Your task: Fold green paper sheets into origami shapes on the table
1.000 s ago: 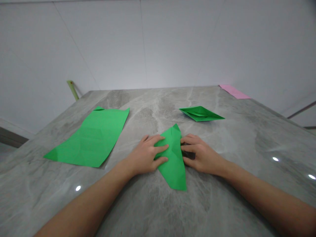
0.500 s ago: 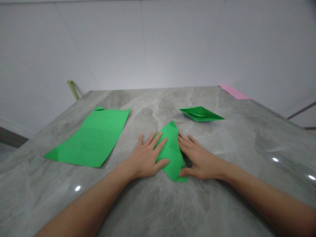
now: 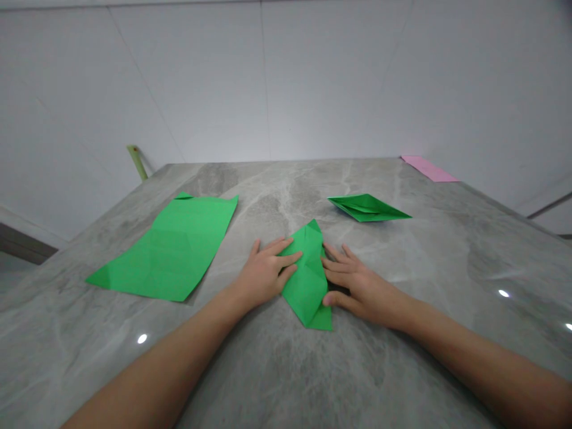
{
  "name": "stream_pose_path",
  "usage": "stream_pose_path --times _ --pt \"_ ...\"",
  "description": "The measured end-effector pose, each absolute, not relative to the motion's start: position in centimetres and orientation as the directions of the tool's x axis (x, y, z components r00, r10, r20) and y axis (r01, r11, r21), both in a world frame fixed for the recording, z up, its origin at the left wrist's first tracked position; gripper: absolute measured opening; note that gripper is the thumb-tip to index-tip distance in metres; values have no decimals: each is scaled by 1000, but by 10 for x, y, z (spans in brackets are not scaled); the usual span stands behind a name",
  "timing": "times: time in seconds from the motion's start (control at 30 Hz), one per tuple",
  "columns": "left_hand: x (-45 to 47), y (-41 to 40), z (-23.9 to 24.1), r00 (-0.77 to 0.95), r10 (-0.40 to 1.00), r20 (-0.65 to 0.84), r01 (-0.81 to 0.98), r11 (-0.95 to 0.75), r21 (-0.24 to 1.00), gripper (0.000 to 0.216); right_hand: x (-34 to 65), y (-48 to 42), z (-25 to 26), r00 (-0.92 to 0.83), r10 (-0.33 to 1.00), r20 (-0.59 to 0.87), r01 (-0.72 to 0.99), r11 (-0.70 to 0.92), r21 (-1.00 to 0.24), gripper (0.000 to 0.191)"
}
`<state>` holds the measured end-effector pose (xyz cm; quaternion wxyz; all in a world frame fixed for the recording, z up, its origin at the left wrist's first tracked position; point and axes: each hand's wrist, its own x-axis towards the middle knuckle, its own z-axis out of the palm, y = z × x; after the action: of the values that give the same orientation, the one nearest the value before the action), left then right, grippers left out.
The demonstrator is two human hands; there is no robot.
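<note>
A creased, partly folded sheet of green paper (image 3: 307, 280) lies on the table between my hands, with one point away from me and a flap showing at its lower right. My left hand (image 3: 263, 271) rests on its left side, fingers spread and fingertips on the paper. At the right edge, my right hand (image 3: 355, 283) touches the paper with its fingertips and thumb, the fingers apart. Parts of both side edges are hidden under the fingers.
To the left lies a larger green sheet (image 3: 179, 250) with grid creases and curled corners. A folded green paper piece (image 3: 366, 208), pointed at both ends, sits beyond my right hand. Pink paper (image 3: 429, 168) lies at the far right edge of the grey marbled table (image 3: 286, 375).
My left thumb has drawn back toward the left, and its fingers have shifted. The lower end of the paper has turned slightly left, showing more of the flap. The whole view has shifted a little.
</note>
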<state>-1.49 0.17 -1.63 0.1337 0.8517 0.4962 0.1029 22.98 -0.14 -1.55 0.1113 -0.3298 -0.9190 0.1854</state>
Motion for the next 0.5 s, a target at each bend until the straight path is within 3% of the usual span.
stream_pose_path --times 0.2,0.37,0.5 --pt "-16 8 -16 416 903 110 772 -414 483 12 232 1 -18 -759 585 287 473 797 -375 39" --pt "-15 7 -16 426 896 127 736 -425 527 6 230 -3 -14 -802 542 251 438 819 -370 34" --pt "-14 6 -12 430 897 99 713 -405 573 24 230 -6 -10 -826 536 176 451 815 -363 38"
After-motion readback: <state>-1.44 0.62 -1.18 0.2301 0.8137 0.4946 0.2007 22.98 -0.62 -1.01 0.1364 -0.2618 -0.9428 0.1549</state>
